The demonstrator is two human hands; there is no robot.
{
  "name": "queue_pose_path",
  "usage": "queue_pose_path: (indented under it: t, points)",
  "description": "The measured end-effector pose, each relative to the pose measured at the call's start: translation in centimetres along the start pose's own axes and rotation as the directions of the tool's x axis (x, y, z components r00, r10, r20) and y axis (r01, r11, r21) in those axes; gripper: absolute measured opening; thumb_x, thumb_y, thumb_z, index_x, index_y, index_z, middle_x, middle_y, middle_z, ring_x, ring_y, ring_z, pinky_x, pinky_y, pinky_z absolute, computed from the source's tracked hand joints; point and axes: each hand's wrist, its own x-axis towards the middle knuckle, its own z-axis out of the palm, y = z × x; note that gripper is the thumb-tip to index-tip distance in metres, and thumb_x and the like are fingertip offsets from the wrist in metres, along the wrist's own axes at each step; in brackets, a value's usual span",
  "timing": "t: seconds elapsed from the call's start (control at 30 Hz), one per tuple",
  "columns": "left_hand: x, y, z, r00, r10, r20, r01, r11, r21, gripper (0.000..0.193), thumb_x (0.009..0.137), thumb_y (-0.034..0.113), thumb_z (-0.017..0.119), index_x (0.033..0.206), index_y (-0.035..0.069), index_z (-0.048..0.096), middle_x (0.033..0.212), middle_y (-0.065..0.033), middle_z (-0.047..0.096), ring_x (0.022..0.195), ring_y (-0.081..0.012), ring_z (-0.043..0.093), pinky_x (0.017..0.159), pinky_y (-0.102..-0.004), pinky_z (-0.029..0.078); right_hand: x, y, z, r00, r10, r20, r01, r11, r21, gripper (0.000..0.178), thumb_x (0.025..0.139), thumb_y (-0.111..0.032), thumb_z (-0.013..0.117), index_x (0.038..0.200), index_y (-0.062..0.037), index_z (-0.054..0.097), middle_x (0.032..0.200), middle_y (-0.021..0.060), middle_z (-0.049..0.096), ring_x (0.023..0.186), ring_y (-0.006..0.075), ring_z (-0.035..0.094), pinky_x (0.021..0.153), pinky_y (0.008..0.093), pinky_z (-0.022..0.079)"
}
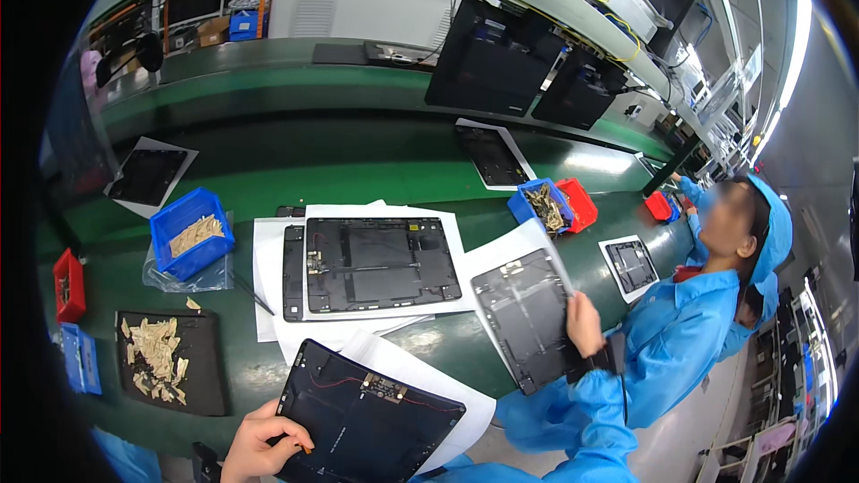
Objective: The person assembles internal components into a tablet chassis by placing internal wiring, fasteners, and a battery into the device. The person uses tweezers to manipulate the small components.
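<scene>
My left hand (266, 445) is closed at the lower left edge of a dark tablet back housing (367, 416). Thumb and forefinger pinch a small orange tab (309, 450). This housing carries a small circuit board and thin red wires, with white paper partly under it. Farther right, my right hand (586, 326) grips the right edge of a second, greyer housing (523, 317), which is tilted with a white sheet behind it. Ahead, another open black housing (385, 264) lies on white sheets (268, 291). Tweezers (254, 295) lie just left of those sheets.
A blue bin (192, 255) holds beige strips; more lie on a black pad (219, 385). Red bins (70, 286) and small blue bins (80, 358) stand at left. Another blue bin (519, 206) is beyond. A co-worker in blue (684, 317) is close on the right. Monitors (488, 63) stand behind.
</scene>
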Motion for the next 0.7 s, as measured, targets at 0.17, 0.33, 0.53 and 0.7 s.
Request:
queue_pose_path:
  t: [0.17, 0.33, 0.53, 0.7]
  points:
    - [-0.2, 0.2, -0.5, 1.000, -0.005, -0.027, 0.005, 1.000, 0.014, 0.007, 0.069, -0.003, 0.063, 0.070, 0.002, 0.068, 0.077, -0.0097, 0.063, 0.071, -0.0162, 0.060, 0.066, -0.0256, 0.045, 1.6, -6.7, -10.2, 0.927, -0.340, -0.159, 0.296, 0.923, -0.244, 0.010, 0.085, -0.004, 0.056, 0.095, -0.0063, 0.056, 0.079, 0.0134, 0.055, 0.064, 0.0370, 0.058, 0.053, 0.0430, 0.045]
    - [0.0, 0.0, -0.6, 1.000, 0.006, -0.016, -0.007, 0.998, -0.068, 0.007, 0.070, -0.002, 0.064, 0.072, 0.002, 0.069, 0.077, -0.0090, 0.063, 0.072, -0.0163, 0.060, 0.066, -0.0258, 0.045, 6.9, -13.3, -13.5, 0.778, -0.585, -0.229, 0.601, 0.799, -0.003, 0.008, 0.085, 0.001, 0.054, 0.091, 0.0011, 0.059, 0.079, 0.0173, 0.058, 0.066, 0.0335, 0.059, 0.057, 0.0375, 0.045]
    - [-0.9, 0.4, -1.9, 1.000, -0.010, -0.021, 0.011, 0.999, 0.039, 0.010, 0.070, -0.003, 0.065, 0.074, 0.005, 0.071, 0.077, -0.0072, 0.063, 0.071, -0.0158, 0.060, 0.064, -0.0251, 0.045, 15.5, -20.6, -2.7, 0.788, -0.615, 0.029, 0.508, 0.676, 0.533, 0.012, 0.095, -0.007, 0.048, 0.097, 0.0025, 0.054, 0.082, 0.0163, 0.053, 0.077, 0.0307, 0.054, 0.072, 0.0349, 0.044]
    - [-1.8, 2.0, -2.6, 0.998, -0.042, -0.051, 0.045, 0.997, 0.056, 0.010, 0.070, -0.003, 0.066, 0.075, 0.005, 0.071, 0.075, -0.0061, 0.063, 0.069, -0.0145, 0.059, 0.061, -0.0250, 0.043, 19.4, -22.5, 11.0, 0.713, -0.607, 0.350, 0.412, 0.768, 0.491, 0.024, 0.097, -0.025, 0.047, 0.101, -0.0034, 0.057, 0.094, 0.0220, 0.061, 0.092, 0.0403, 0.058, 0.076, 0.0431, 0.046]
